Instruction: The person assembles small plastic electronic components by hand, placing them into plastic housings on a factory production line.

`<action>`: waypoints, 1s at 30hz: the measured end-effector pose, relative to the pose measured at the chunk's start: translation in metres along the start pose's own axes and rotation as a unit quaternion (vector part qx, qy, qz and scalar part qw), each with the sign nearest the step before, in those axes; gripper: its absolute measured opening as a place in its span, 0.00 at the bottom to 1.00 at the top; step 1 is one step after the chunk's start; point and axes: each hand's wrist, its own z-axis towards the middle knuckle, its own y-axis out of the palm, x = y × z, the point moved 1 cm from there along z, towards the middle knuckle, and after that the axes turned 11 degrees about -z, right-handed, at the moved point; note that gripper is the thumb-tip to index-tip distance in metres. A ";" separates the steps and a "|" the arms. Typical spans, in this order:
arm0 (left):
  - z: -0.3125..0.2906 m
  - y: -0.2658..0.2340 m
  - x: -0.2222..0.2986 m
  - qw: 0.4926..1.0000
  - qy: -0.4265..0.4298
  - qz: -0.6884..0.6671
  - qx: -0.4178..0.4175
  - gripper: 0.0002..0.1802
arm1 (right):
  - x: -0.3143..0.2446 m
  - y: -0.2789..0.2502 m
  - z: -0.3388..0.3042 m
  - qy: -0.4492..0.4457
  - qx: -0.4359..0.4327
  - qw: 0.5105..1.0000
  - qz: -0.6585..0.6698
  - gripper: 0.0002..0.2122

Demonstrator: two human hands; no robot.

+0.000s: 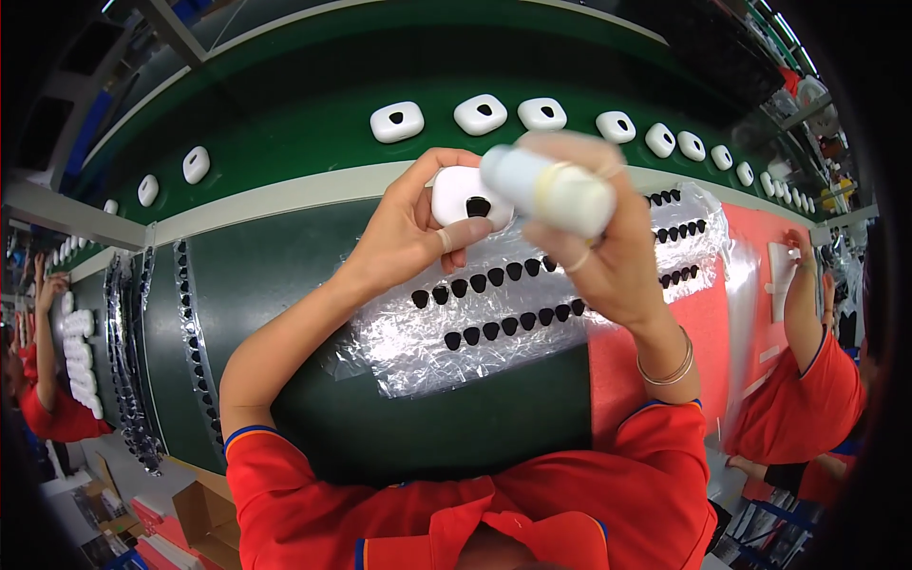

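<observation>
My left hand (404, 233) grips a white rounded plastic case (461, 195) with a black oval patch on its front, held above the green work table (266, 275). My right hand (594, 242) holds a blurred white bottle (546, 188) right beside the case, its tip hidden behind the fingers. Under both hands lies a clear plastic sheet (494, 328) carrying rows of small black oval pieces (494, 277).
Several white cases with black patches (480, 114) lie in a row on the green conveyor belt (313, 95) behind. A red mat (708, 328) lies to the right. Other people in red shirts work at the left (43, 399) and right (807, 380). Strips of black pieces (190, 323) lie at left.
</observation>
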 end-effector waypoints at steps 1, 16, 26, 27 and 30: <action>0.000 0.000 0.000 0.999 0.017 -0.024 -0.020 0.23 | -0.002 0.007 0.000 0.025 -0.045 0.998 -0.020 0.18; 0.036 -0.092 -0.004 0.809 0.086 0.520 0.263 0.24 | 0.019 -0.034 0.011 0.178 0.063 0.982 0.019 0.11; 0.023 -0.263 0.016 0.463 0.136 0.736 0.475 0.36 | 0.089 -0.095 0.002 0.307 -0.080 0.886 -0.338 0.12; 0.008 -0.277 0.022 0.483 0.060 0.691 0.534 0.43 | 0.095 -0.100 0.001 0.355 -0.097 0.872 -0.323 0.12; -0.030 -0.345 0.010 0.550 -0.041 0.612 0.567 0.44 | 0.109 -0.109 0.001 0.424 -0.146 0.836 -0.316 0.12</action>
